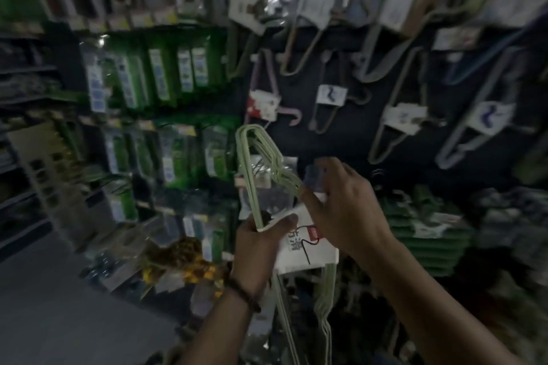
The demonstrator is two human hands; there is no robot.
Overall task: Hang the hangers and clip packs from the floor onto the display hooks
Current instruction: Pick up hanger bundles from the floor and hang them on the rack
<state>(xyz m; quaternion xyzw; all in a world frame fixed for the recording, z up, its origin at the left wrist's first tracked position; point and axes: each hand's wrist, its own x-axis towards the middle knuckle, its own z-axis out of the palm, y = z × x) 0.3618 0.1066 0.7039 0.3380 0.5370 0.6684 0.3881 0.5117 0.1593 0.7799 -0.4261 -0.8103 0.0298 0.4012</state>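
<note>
A bundle of pale green hangers (252, 154) with a white paper label (308, 249) is held up in front of the dark display wall. My left hand (258, 246) grips the bundle at its lower edge beside the label. My right hand (344, 201) closes over the bundle's upper right side, next to a small clear packet (315, 178). The lower ends of the hangers (324, 305) dangle below the label. Behind the bundle a clear clip pack (264, 187) hangs low on the wall. The whole view is dim and blurred.
Grey and pink hanger sets (397, 124) with white tags hang on hooks across the dark panel. Green packaged goods (166, 74) fill the racks on the left. Loose packs, some yellow (192, 270), lie on the grey floor (59, 305). Green stacked packs (427, 231) sit at right.
</note>
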